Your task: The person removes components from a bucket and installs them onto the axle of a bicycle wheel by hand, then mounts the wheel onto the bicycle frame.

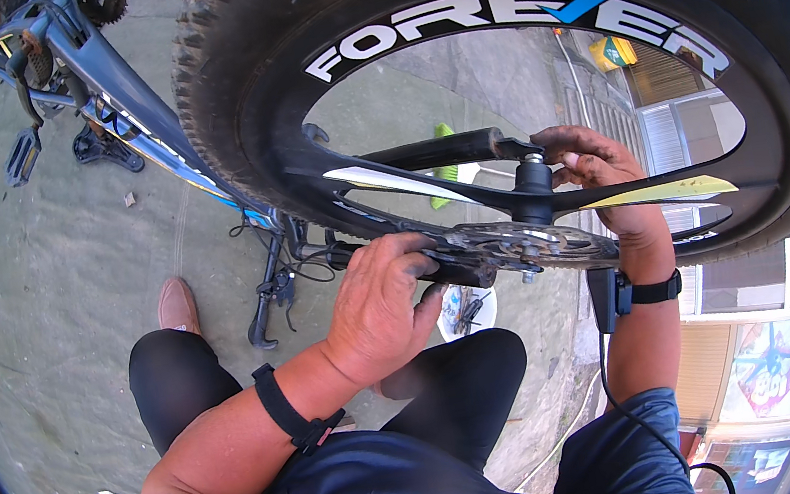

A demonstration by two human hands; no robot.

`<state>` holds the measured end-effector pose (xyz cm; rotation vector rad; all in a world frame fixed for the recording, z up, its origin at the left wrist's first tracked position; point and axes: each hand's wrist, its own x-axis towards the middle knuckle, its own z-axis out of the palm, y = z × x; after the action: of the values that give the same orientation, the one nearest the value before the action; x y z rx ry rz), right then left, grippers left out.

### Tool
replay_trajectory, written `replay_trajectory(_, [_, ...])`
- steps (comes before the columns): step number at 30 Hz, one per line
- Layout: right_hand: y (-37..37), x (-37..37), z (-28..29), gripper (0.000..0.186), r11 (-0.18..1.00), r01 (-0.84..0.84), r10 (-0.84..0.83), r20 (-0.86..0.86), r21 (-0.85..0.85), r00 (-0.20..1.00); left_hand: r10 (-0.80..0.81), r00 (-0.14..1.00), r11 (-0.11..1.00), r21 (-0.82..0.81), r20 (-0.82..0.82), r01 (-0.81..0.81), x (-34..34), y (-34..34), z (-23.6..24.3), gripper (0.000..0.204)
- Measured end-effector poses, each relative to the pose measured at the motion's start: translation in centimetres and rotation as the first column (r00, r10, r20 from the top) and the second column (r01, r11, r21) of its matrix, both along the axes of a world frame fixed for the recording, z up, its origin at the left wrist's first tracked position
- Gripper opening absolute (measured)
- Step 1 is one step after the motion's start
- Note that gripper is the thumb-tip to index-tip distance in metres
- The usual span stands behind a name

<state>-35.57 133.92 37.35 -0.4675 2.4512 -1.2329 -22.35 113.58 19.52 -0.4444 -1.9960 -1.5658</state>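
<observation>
A large black bicycle wheel (250, 96), with white and yellow-accented spokes, fills the upper middle. My left hand (384, 299) is closed on a black fork leg (464, 268) beside the brake disc (556, 242), its fingertips darkened with grime. My right hand (607, 172) reaches round the hub (536, 192) from the right, fingers curled at the silver axle end (533, 158) next to the other black fork leg (437, 151). Part of that hand is hidden behind the wheel spoke.
An upside-down blue bicycle frame (129, 117) extends to the upper left, with handlebars (266, 300) on the green-grey floor. A white bowl of tools (465, 313), a green object (446, 179) and a yellow bucket (612, 53) lie beyond the wheel. A building front (772, 345) is at right.
</observation>
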Motion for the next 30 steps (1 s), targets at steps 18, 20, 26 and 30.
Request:
replay_trajectory(18, [0.3, -0.1, -0.2, 0.038, 0.998, 0.046, -0.044, 0.055, -0.044, 0.998, 0.019, 0.999, 1.0, -0.004, 0.032, -0.019, 0.4, 0.2, 0.5, 0.041])
replay_trajectory(20, [0.1, 1.1, 0.0, 0.04, 0.998, 0.042, -0.042, 0.007, -0.043, 0.999, 0.023, 0.999, 1.0, -0.018, 0.039, -0.022, 0.6, 0.2, 0.6, 0.041])
replay_trajectory(26, [3.1, 4.2, -0.2, 0.031, 0.981, 0.196, -0.192, -0.182, 0.006, 0.964, 0.051, 0.999, 0.998, -0.03, 0.018, -0.05, 0.6, 0.8, 0.2, 0.041])
replay_trajectory(30, [3.6, 8.4, 0.0, 0.036, 0.983, 0.18, -0.183, -0.21, -0.033, 0.96, 0.093, 0.996, 0.994, -0.065, 0.001, -0.092, 1.0, 1.0, -0.1, 0.042])
